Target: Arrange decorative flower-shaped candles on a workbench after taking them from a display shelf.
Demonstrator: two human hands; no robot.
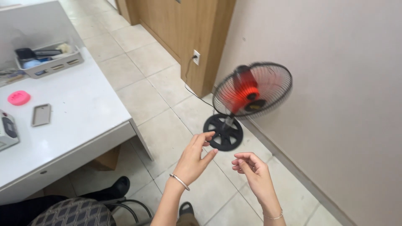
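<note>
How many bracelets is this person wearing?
2. A silver bangle sits on the left wrist, below the left hand that reaches toward the floor fan. A thin chain bracelet circles the right wrist, below the right hand. None seem hidden.
</note>
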